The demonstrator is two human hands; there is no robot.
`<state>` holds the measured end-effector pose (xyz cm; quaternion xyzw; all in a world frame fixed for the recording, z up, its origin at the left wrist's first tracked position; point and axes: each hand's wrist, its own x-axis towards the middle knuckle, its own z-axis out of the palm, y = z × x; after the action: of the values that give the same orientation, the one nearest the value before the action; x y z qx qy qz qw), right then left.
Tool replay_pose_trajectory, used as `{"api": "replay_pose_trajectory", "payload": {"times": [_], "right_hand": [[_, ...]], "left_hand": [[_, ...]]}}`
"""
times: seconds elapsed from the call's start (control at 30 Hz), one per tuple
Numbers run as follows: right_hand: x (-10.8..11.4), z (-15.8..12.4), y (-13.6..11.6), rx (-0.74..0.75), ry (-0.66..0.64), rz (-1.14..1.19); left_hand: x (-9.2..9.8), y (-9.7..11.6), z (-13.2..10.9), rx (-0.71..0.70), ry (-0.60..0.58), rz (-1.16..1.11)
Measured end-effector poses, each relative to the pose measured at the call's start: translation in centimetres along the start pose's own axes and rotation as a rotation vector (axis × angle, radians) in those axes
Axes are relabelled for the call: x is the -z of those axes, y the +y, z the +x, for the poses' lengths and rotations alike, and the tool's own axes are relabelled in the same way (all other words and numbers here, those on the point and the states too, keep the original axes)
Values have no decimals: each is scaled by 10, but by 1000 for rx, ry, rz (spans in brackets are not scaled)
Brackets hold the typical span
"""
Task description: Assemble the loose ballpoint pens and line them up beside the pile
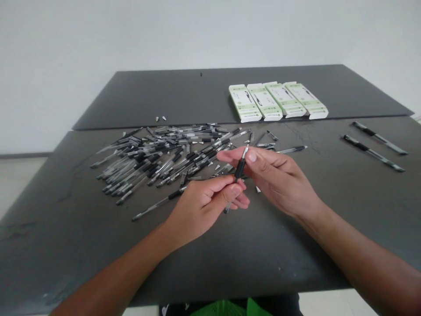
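Observation:
My left hand (204,206) and my right hand (269,175) both grip a clear black-gripped gel pen (240,170) held upright above the table. My right thumb and fingers pinch its upper part, and my left fingers wrap its lower end. Just beyond my hands spreads a loose heap of similar gel pens (148,162). Another gel pen (159,202) lies with its end running under my left hand. A single pen (291,149) lies past my right fingers, and a small pen cap (258,189) sits beside my right hand.
Two dark grey tabletops (164,96) meet at a seam. Several white-and-green pen boxes (278,101) stand in a row at the back. Two long pens (373,153) lie at the right, and small pen tips (160,118) sit near the seam.

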<state>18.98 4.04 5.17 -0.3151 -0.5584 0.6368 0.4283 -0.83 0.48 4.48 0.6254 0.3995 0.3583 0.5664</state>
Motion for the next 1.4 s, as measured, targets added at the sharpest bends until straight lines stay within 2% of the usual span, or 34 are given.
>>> {"api": "replay_pose_trajectory", "payload": {"times": [0.23, 0.3, 0.43, 0.5, 0.57, 0.67, 0.73, 0.8, 0.83, 0.93, 1.0, 1.03, 1.1, 1.17, 1.27, 1.4], "right_hand": [[-3, 0, 3, 7, 202, -106], [-2, -2, 2, 10, 174, -83], [2, -5, 0, -3, -2, 0], [5, -5, 1, 1, -12, -25], [7, -3, 3, 35, 83, -69], [13, 3, 3, 62, 295, -46], [22, 9, 0, 71, 355, -154], [32, 19, -4, 138, 286, -482], [37, 26, -6, 200, 197, -684], [41, 49, -6, 344, -205, -1135], [36, 64, -3, 340, -423, -1280], [33, 70, -2, 319, -486, -1319], [27, 78, -1, 281, -534, -1356], [26, 82, -2, 266, -526, -1350], [30, 83, -6, 255, -491, -1345], [38, 84, -7, 200, -534, -1344]], "left_hand": [[-2, -4, -2, -17, 9, 26], [-3, -4, -2, -15, 4, 31], [-4, -1, -2, -14, -24, -18], [-3, 1, -2, -18, -37, -34], [-3, 2, -2, -23, -38, -33], [-4, 2, -4, -35, -29, -27], [-7, 2, -8, -54, -55, -18], [-11, 2, -11, -96, -105, -17], [-13, 3, -13, -122, -134, -16], [-18, 6, -16, -174, -215, 24], [-17, 8, -17, -187, -250, 60], [-17, 8, -16, -191, -258, 69], [-15, 9, -15, -192, -259, 70], [-13, 8, -14, -189, -260, 64], [-13, 7, -12, -195, -265, 58], [-16, 4, -12, -196, -260, 56]]}}
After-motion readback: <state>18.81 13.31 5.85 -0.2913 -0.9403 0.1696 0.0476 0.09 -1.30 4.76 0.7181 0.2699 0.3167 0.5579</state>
